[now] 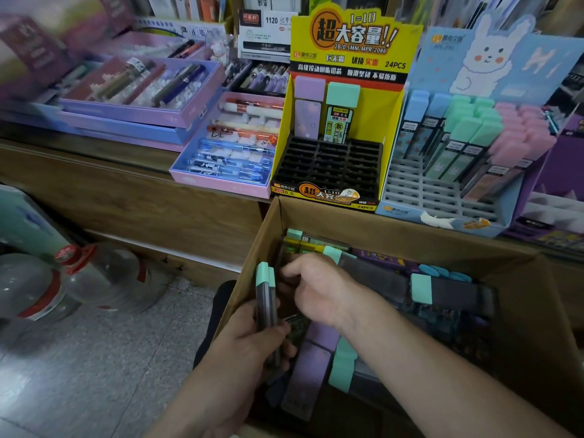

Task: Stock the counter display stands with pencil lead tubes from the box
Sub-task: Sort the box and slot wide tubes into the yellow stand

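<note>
Grips with the fingers (282, 349) of the left hand (246, 346) a pair of lead tubes (267, 301): fingers curled round the dark bodies, mint caps up, held upright close to the left wall of the box (395, 232). Reaches with the right hand (316, 289) down into the same box, fingers (292, 271) bent among the loose tubes there; cannot tell if pinching one or only touching.

Around that hand, inside the box, more tubes (452, 294), dark with mint caps, and a lilac one (316, 361), lying flat and crossed over each other.

Just behind the box, on the wooden counter (126, 184), a yellow stand (347, 42) with a black slotted tray (328, 165); in its back row two upright tubes, one lilac (308, 109) and one mint-capped (342, 115). Just beside it on the right, a blue stand (493, 58) with a rabbit picture, back rows filled with blue, mint and pink capped tubes, leaning back.

Further left on the counter, flat boxes of pens (142, 86). Down on the floor at far left, big water bottles (47, 279) with red bands.
</note>
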### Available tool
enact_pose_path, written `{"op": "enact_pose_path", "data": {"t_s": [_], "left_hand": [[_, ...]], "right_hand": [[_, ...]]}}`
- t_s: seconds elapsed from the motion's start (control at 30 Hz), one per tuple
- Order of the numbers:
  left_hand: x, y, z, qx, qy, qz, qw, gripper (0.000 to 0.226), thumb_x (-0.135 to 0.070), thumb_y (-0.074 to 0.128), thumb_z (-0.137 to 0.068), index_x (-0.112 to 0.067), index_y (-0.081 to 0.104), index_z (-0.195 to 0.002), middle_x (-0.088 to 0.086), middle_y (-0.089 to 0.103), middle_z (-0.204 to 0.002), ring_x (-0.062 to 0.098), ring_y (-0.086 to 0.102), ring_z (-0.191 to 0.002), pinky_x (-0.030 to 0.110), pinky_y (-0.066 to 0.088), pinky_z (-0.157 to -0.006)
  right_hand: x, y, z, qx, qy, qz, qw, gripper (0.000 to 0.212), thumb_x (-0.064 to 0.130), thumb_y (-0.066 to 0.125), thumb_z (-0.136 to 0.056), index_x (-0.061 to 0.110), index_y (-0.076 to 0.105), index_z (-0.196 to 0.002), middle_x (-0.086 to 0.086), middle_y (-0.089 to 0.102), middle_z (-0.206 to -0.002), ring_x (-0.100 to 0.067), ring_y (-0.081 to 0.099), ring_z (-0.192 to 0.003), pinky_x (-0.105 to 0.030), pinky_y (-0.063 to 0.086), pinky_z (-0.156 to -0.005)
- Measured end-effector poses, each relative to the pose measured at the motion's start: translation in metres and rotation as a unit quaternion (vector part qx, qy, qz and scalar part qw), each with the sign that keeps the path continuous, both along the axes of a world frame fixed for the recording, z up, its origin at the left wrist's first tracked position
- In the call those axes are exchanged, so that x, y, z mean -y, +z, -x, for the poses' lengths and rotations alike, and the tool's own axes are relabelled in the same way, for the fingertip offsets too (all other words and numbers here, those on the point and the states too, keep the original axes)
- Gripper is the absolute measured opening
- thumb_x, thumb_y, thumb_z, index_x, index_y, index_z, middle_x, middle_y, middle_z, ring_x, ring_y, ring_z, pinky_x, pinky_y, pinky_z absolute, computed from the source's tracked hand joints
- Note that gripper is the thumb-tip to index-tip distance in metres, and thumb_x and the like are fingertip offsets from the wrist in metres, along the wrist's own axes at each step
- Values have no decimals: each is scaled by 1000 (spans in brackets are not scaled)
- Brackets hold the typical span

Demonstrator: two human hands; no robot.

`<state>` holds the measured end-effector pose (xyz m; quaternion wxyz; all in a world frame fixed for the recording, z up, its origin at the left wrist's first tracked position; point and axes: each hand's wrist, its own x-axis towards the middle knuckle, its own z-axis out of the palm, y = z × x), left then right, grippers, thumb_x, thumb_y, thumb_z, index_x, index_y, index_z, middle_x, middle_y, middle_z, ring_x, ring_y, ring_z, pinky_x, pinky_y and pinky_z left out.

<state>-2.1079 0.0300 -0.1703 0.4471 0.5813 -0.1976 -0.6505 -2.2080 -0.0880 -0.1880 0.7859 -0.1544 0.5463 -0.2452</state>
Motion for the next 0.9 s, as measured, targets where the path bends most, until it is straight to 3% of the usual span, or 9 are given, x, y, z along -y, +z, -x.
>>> {"op": "enact_pose_path", "data": {"t_s": [0.07,0.13,0.2,0.37,0.43,0.5,0.7,0.8,0.9], "left_hand": [[-1,1,0,2,-2,4,1000,30,4,58,-93,-21,71,-103,9,68,-70,20,64,-60,29,50,-52],[-1,1,1,7,-6,7,1000,27,5,58,-94,-16,66,-108,8,68,-69,20,63,-59,29,49,-52],[-1,1,2,6,-5,7,1000,27,5,57,-94,-16,64,-110,9,67,-68,19,63,-59,29,49,-51],[-1,3,3,4,-1,9,1000,27,6,57,-93,-15,65,-108,10,66,-68,22,61,-59,32,47,-53],[-1,3,4,8,5,13,1000,29,8,56,-93,-14,65,-110,11,66,-68,21,61,-58,32,47,-51],[-1,4,5,12,9,14,1000,30,9,56,-93,-14,65,-112,11,65,-68,20,61,-57,30,47,-50],[-1,6,5,10,8,9,1000,29,9,57,-93,-12,63,-113,11,66,-69,19,61,-58,29,47,-50],[-1,6,5,13,5,9,1000,29,8,58,-92,-10,62,-114,10,66,-71,19,61,-59,28,48,-50],[0,7,5,10,4,12,1000,25,6,60,-92,-6,64,-112,14,63,-68,20,59,-55,26,47,-47]], "right_hand": [[1,1,-1,3,-20,3,1000,39,-13,44,-95,-8,59,-131,-31,61,-134,-40,62,-105,-51,53,-103],[2,-1,0,2,-35,5,999,39,-12,44,-95,-7,60,-130,-26,66,-127,-34,65,-102,-40,58,-86],[3,-4,1,-1,-43,6,999,37,-10,46,-95,-5,61,-129,-21,68,-113,-27,65,-92,-32,53,-70],[1,-8,-5,-21,-17,30,999,19,-9,54,-93,0,70,-100,-18,70,-91,-27,68,-76,-39,60,-66],[-1,-8,-9,-40,2,53,998,22,-11,55,-92,4,70,-86,-14,71,-75,-24,68,-59,-34,56,-53],[-3,-8,-13,-67,8,73,995,24,-9,56,-93,8,71,-86,-9,72,-69,-21,68,-53,-28,53,-46],[-8,-9,-15,-118,30,104,987,14,3,62,-97,12,73,-97,-13,75,-86,-26,70,-69,-32,55,-50],[-11,-7,-14,-116,40,124,985,17,3,56,-100,10,72,-99,-14,74,-84,-27,68,-65,-37,57,-57],[-12,-1,-5,-92,40,150,983,17,3,56,-101,9,71,-102,-17,74,-94,-27,71,-77,-38,61,-61]]}}
